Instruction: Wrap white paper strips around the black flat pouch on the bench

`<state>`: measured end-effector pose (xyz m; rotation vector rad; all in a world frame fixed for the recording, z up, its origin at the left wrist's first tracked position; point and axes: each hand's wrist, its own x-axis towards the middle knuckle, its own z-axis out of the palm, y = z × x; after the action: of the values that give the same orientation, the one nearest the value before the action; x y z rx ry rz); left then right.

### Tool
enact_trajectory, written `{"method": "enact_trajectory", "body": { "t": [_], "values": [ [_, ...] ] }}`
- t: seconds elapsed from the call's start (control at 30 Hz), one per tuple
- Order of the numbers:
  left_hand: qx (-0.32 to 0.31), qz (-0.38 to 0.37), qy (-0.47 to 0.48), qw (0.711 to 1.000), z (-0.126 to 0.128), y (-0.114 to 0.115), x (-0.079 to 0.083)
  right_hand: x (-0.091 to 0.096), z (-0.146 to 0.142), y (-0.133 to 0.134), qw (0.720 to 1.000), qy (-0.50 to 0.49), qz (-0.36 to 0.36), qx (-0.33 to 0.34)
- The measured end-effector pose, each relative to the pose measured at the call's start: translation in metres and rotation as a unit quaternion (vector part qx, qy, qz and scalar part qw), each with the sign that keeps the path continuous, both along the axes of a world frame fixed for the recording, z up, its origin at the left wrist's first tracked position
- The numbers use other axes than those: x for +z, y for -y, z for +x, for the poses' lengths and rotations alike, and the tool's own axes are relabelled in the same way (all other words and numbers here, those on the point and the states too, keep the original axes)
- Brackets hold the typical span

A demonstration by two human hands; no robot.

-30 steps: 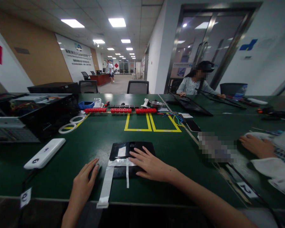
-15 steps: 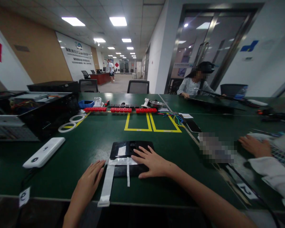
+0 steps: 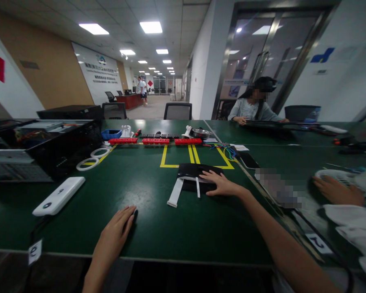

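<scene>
A flat black panel (image 3: pixel 187 171) with white ribbon cables (image 3: pixel 176 192) lies at the near side of the yellow tape outlines, covering part of their lower edge. My right hand (image 3: pixel 224 184) rests on the panel's right part, its fingers stretched out and spread, thumb toward me. It hides much of that end. One wide ribbon and one narrow strip trail from the panel toward me on the green table (image 3: pixel 158 228). My left hand (image 3: pixel 116 228) lies on the table at the lower left, fingers extended side by side, touching only the tabletop.
At left stand an opened computer case (image 3: pixel 64 150), white rings (image 3: pixel 88 164) and a white power bank (image 3: pixel 59 196). Red strips (image 3: pixel 155 141) line the back. A phone (image 3: pixel 248 160) and coloured wires (image 3: pixel 230 152) lie right. A co-worker's hand (image 3: pixel 338 189) is near a white basket (image 3: pixel 326 174).
The panel has moved away from me and to the right under my right hand, from near my left hand to the tape outlines. My left hand has stayed put.
</scene>
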<state>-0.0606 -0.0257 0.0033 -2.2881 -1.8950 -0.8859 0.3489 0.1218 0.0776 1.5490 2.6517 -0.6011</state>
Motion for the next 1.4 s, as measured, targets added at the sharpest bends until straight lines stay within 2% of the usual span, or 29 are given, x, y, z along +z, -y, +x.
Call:
{"method": "enact_trajectory", "body": {
  "t": [0.2, 0.3, 0.4, 0.5, 0.6, 1.07, 1.27, 1.4],
  "values": [
    [-0.008, 0.002, -0.002, 1.0, -0.001, -0.002, -0.002, 0.001, 0.036, -0.013, 0.996, 0.007, 0.003, -0.09],
    [-0.01, 0.005, 0.003, 1.0, -0.001, -0.002, -0.002, 0.001, 0.051, -0.017, 0.996, -0.009, 0.009, -0.091],
    [-0.008, 0.005, 0.007, 1.0, -0.001, -0.001, -0.002, 0.001, 0.059, -0.02, 0.996, -0.028, 0.055, -0.059],
    [-0.006, -0.002, 0.006, 1.0, -0.001, 0.0, -0.001, 0.004, 0.055, -0.019, 0.993, -0.001, 0.109, -0.041],
    [0.0, -0.005, 0.006, 1.0, 0.0, 0.0, 0.0, 0.006, 0.046, -0.016, 0.99, 0.034, 0.132, -0.043],
    [0.001, -0.016, 0.011, 1.0, 0.001, 0.001, 0.004, 0.01, 0.027, -0.003, 0.993, 0.045, 0.105, -0.04],
    [-0.009, -0.005, 0.018, 1.0, 0.002, 0.001, 0.005, 0.015, 0.022, 0.001, 0.995, 0.011, 0.098, -0.024],
    [-0.003, -0.008, 0.017, 1.0, 0.002, 0.001, 0.005, 0.02, 0.022, 0.003, 0.995, -0.004, 0.093, -0.038]
  ]
}}
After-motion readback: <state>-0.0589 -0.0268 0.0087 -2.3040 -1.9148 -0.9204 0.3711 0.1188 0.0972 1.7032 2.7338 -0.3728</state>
